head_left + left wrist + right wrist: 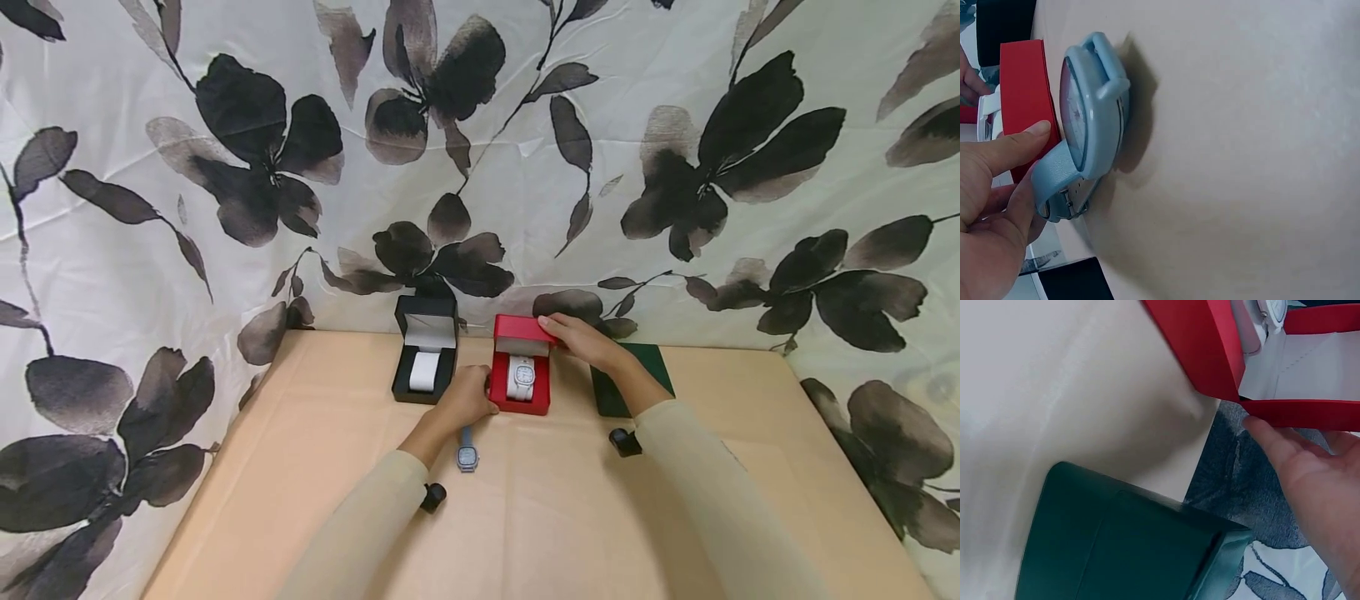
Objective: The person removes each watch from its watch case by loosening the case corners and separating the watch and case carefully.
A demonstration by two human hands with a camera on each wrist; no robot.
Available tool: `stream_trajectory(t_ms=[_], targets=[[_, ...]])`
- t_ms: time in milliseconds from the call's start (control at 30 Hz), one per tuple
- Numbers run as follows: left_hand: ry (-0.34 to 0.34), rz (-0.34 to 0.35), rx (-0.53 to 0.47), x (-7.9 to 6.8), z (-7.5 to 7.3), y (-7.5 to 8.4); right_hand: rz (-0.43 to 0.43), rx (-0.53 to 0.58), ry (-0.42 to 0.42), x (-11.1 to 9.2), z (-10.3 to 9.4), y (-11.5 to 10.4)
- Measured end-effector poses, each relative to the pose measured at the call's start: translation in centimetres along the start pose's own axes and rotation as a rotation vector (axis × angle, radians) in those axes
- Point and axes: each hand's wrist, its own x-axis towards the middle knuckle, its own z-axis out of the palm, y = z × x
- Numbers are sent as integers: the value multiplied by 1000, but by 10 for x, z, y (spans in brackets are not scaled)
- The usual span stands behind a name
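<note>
A red watch box (521, 406) stands with its lid raised, and a white watch (522, 377) sits inside on its cushion. My left hand (467, 396) holds the box at its left front corner, the thumb (1029, 140) pressed on the front face. Just in front of that hand, a light blue watch (467, 457) lies on the table; part of its strap is hidden by the hand in the head view. At the lid's right side, my right hand (581, 336) grips the lid's edge; some of its fingers are hidden behind the lid in the right wrist view.
To the left of the red box stands an open black watch box (402, 395) with a white cushion (423, 372). A dark green flat object (613, 398) lies on the right, partly under the right forearm. Floral cloth (555, 167) hangs behind the beige table (555, 517).
</note>
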Motion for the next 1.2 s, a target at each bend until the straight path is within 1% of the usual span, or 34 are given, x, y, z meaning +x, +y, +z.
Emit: stream_trajectory(t_ms=[100,200,333,467,600,733,833,1033,1200], targets=[[1,-9,-9,0,1,1,-7,-112,57,-4,1,1],[-1,-20,-25,-1,2,1,-25,-213,132,-10,2,2],[-11,-29,-37,-4,0,1,-90,-222,200,-20,7,-2],[-20,-32,-44,-7,-2,1,-178,-221,256,-30,12,-9],[-25,-23,-37,-9,-2,0,-217,-303,303,-39,17,-16],[-25,-13,-31,-12,-2,1,-222,-379,323,-44,19,-20],[-27,-18,-29,-12,-2,2,-236,-399,325,-44,18,-19],[-24,-15,-29,-10,-1,3,-289,-418,328,-38,14,-16],[-17,0,-28,-10,-2,2,-267,-404,320,-32,10,-15]])
